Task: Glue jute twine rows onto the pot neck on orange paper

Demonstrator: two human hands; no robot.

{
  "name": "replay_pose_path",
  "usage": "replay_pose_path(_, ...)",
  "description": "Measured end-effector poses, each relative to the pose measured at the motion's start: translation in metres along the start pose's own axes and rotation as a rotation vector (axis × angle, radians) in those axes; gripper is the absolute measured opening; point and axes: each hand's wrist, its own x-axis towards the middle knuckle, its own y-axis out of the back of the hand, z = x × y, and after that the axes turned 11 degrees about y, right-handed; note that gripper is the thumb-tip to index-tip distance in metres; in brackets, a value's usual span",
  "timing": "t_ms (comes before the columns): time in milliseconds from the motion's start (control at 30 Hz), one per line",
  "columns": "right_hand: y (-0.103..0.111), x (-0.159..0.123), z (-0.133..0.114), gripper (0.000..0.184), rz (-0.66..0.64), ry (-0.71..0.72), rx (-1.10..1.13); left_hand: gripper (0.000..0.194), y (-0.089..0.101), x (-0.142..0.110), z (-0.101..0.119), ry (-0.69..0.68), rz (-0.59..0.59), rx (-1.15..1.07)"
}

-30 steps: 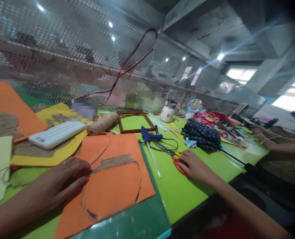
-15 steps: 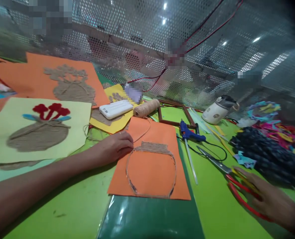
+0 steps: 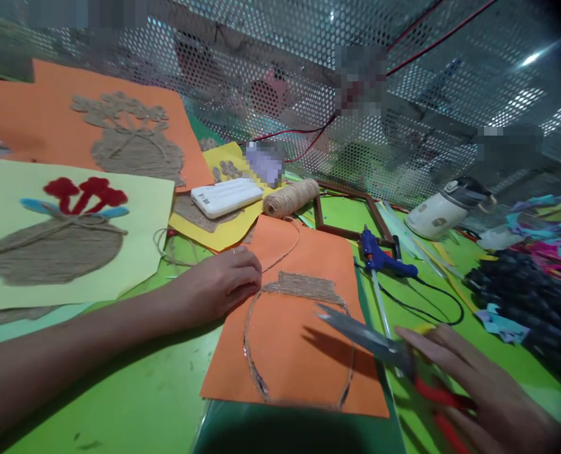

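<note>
1. One orange rectangular paper sheet [image 3: 299, 353], atop lime-green tabletop [image 3: 133, 391].
2. Left hand [image 3: 233, 282]: fingers pinched on thin brown jute twine [image 3: 289, 251], sheet's left edge.
3. Right hand [image 3: 486, 381]: clamped on red-and-yellow-handled metal scissors [image 3: 387, 349], blades over sheet's right side.

Left hand [image 3: 230, 280], possibly a thin ring [image 3: 235, 251]
</note>
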Motion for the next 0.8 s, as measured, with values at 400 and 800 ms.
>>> replay_pose_path(400, -0.008, 0.116, 0.002, 0.051, 0.012, 0.200, 0.033, 0.024, 0.002, -0.001, 0.004, 0.081, -0.022, -0.059)
replay_pose_path(800, -0.011, 0.117, 0.006, 0.046, -0.010, 0.258, -0.021, 0.027, 0.001, -0.001, 0.005, 0.065, -0.023, -0.011)
